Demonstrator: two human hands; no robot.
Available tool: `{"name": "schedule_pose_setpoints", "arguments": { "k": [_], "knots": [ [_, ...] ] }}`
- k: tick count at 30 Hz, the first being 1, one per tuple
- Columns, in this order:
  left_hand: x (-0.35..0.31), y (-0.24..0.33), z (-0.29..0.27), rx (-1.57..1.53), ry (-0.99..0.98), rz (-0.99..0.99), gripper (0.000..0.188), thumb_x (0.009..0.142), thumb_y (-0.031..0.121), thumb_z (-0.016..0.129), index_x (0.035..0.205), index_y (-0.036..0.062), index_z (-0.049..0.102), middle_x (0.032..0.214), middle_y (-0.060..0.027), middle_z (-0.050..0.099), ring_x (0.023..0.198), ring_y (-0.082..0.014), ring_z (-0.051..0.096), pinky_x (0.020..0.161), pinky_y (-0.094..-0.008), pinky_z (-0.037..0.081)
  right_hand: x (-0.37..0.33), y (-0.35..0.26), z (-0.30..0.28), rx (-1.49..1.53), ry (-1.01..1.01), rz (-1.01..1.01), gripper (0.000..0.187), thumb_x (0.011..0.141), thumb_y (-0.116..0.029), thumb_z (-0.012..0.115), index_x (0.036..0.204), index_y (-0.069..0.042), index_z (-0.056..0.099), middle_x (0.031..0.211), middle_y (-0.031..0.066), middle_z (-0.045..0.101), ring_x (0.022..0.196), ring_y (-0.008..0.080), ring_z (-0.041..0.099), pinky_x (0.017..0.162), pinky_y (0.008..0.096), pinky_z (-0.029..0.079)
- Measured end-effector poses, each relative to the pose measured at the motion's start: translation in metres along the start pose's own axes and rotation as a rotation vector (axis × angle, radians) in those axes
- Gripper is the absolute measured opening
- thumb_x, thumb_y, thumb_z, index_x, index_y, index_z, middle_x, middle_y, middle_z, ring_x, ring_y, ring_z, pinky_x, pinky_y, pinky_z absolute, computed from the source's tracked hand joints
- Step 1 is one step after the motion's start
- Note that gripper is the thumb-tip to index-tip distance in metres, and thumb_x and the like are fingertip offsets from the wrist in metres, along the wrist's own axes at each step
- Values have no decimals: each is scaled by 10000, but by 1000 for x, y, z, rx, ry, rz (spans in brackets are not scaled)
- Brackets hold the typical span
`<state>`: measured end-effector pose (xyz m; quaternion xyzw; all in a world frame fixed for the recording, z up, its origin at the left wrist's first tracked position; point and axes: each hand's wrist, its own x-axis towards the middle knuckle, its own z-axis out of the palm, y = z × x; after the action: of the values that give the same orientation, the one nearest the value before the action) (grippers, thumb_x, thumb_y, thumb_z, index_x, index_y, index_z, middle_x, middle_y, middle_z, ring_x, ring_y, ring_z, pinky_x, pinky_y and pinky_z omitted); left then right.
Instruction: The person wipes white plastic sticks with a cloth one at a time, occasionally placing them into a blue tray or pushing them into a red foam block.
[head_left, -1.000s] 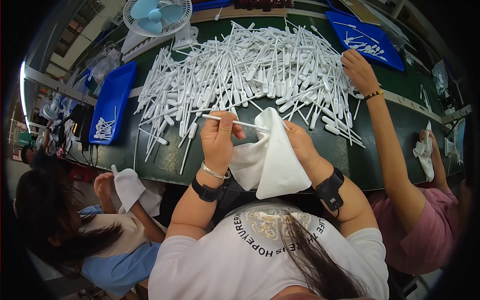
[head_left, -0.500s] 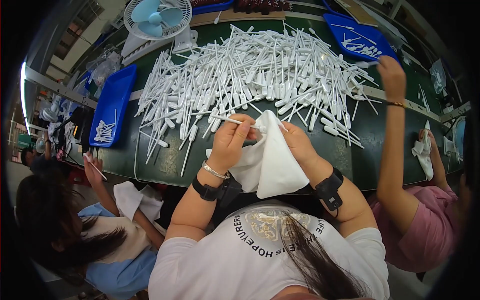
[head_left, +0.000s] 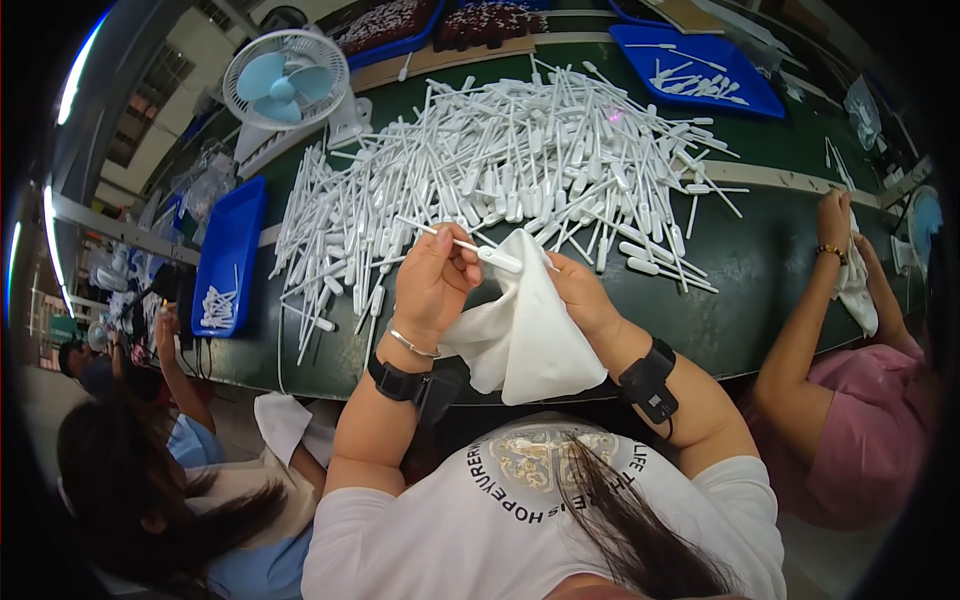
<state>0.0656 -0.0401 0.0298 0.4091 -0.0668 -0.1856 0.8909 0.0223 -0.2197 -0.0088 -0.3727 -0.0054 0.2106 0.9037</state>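
Observation:
Between thumb and fingers, my left hand (head_left: 432,285) pinches the thin shaft of a white stick with an oblong head (head_left: 500,260). That head points right and rests against a white cloth (head_left: 540,335). My right hand (head_left: 588,298) is closed on the cloth, which partly hides its fingertips and hangs down in a folded triangle over the table edge. Just beyond both hands spreads a large heap of similar white sticks (head_left: 500,150), lying in all directions on the dark green table (head_left: 640,330).
A blue tray (head_left: 250,215) with some sticks stands at left, another blue tray (head_left: 765,100) at far right. A fan (head_left: 285,80) stands at the back left. Co-workers sit on both sides; the right one's hands (head_left: 835,220) hold a white cloth.
The stick's oblong head now shows outside the cloth, where it was mostly covered before. The right co-worker's arm has come back from the far tray to their cloth. The view has shifted slightly.

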Motion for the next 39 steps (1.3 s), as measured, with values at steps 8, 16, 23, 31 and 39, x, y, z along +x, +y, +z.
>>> {"name": "schedule_pose_setpoints", "arguments": {
  "k": [8, 16, 23, 31, 39],
  "knots": [
    [11, -12, 16, 700, -57, 124, 159, 879, 158, 439, 885, 14, 505, 722, -36, 531, 606, -99, 490, 552, -217, 405, -3, -8, 6, -6, 16, -28, 283, 892, -233, 409, 1045, -3, 472, 833, 40, 570, 667, 86, 554, 598, 216, 458],
    [6, -7, 25, 495, 30, 69, 146, 867, 145, 465, 896, 5, 496, 728, -37, 522, 604, -91, 476, 560, -206, 398, -4, -15, -2, 27, -66, 1, 298, 901, -236, 384, 1060, -6, 488, 887, 57, 573, 735, 102, 569, 653, 235, 474],
    [-5, 4, 19, 555, -91, 151, 134, 872, 131, 443, 907, 7, 478, 755, -47, 504, 620, -111, 481, 567, -216, 399, -4, -15, 6, 148, -127, 38, 291, 894, -238, 403, 1050, -11, 498, 893, 59, 576, 740, 111, 572, 659, 239, 474],
    [-2, -9, 30, 691, -7, 104, 106, 864, 126, 471, 852, 26, 507, 748, -23, 516, 646, -83, 483, 582, -195, 408, -2, -7, 4, -90, 9, -88, 277, 867, -223, 478, 1046, -13, 499, 874, 48, 580, 734, 88, 564, 641, 223, 465],
    [97, 16, 94, 577, 0, 90, 203, 883, 231, 408, 979, 64, 472, 700, -34, 521, 554, -98, 503, 444, -202, 391, 4, -3, -6, -209, 39, 8, 258, 850, -217, 506, 998, -7, 521, 826, 27, 580, 677, 73, 538, 618, 221, 452]
  ]
}}
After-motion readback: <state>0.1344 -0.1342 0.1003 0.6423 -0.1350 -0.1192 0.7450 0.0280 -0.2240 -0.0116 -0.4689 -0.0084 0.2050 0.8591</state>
